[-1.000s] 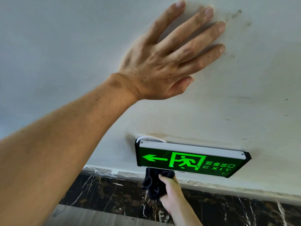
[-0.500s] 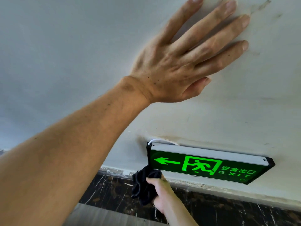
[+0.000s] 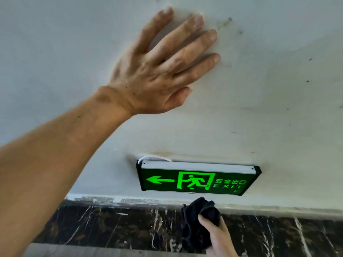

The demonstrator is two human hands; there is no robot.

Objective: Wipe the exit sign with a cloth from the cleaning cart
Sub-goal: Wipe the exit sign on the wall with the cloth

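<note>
The lit green exit sign [image 3: 196, 179] is fixed low on the white wall, with an arrow, a running figure and the word EXIT on its face. My left hand [image 3: 159, 71] lies flat on the wall above the sign, fingers spread, holding nothing. My right hand [image 3: 217, 236] is at the bottom edge of the view, closed around a bunched black cloth [image 3: 198, 225]. The cloth hangs just below the sign's lower edge, a small gap apart from it.
A dark marble skirting [image 3: 111, 225] with white veins runs along the foot of the wall, under the sign. The white wall [image 3: 278, 101] carries scuffs and small dark marks. A white cable [image 3: 154, 157] loops out above the sign's top left corner.
My right hand has carried the cloth from below the sign's left end to the right, under its middle, and slightly down. My left hand stays flat on the wall.
</note>
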